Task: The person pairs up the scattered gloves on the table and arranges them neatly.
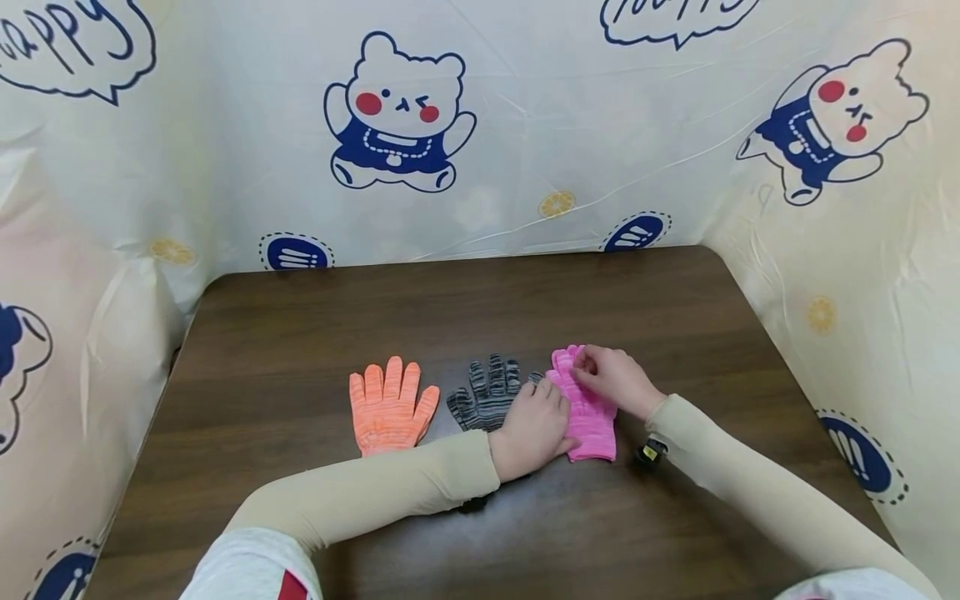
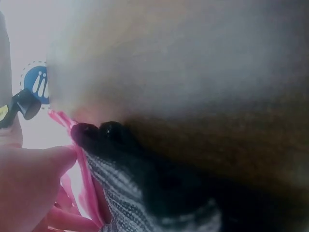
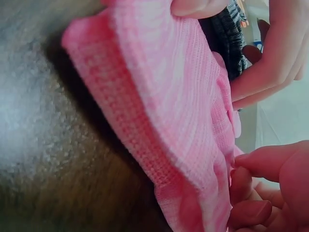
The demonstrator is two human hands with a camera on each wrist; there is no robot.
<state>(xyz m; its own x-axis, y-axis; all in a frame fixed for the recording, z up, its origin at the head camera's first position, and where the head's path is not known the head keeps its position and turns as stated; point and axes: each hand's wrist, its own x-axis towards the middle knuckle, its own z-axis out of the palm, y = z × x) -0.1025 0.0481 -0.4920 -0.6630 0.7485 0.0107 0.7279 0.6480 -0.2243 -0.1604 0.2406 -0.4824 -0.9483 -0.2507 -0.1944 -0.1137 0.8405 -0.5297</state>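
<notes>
A pink knitted glove (image 1: 591,421) lies on the brown table, its cuff toward me. My right hand (image 1: 618,382) pinches the glove near its finger end between thumb and fingertips. At the glove's left edge rests my left hand (image 1: 531,429), its thumb over the cuff area and its fingers farther up. Partly under the left hand is a black-and-grey striped glove (image 1: 491,396), its fingers pointing away. The right wrist view shows the open edge of the pink glove's cuff (image 3: 111,111) up close.
An orange glove (image 1: 386,408) lies flat to the left, its cuff partly hidden by my left forearm. Pale printed curtains (image 1: 510,125) hang behind and on both sides of the table (image 1: 300,325). A small black device (image 1: 651,452) is at my right wrist.
</notes>
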